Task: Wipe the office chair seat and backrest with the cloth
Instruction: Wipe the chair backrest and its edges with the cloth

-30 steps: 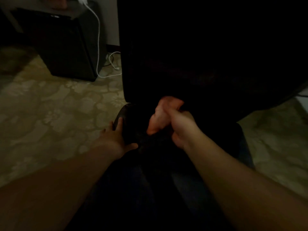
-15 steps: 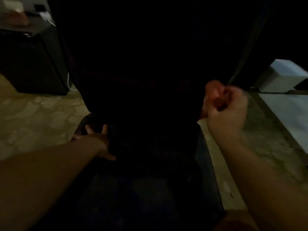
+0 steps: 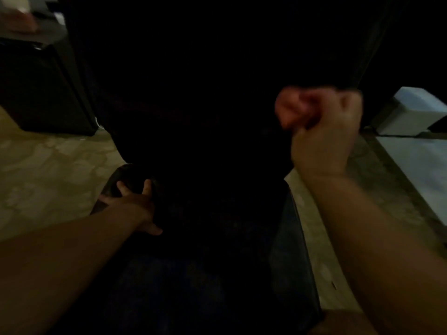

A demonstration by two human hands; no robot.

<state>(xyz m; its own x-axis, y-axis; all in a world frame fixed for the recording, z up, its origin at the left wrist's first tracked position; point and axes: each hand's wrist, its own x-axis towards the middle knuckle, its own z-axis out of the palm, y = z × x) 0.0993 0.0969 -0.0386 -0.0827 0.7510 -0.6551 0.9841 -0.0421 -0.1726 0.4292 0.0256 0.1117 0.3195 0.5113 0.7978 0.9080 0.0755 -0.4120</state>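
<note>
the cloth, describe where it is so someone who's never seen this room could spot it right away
Start at the big black office chair filling the middle of the view, and follow its backrest to the right edge. There the right hand is clenched in a fist, and the cloth is the bunched pinkish wad poking out of it. It is the only reddish thing against the dark upholstery; the left hand holds nothing.

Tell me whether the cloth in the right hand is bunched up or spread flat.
Bunched up: the pinkish cloth shows only as a wad bulging from the closed right hand, pressed against the dark backrest.
</note>
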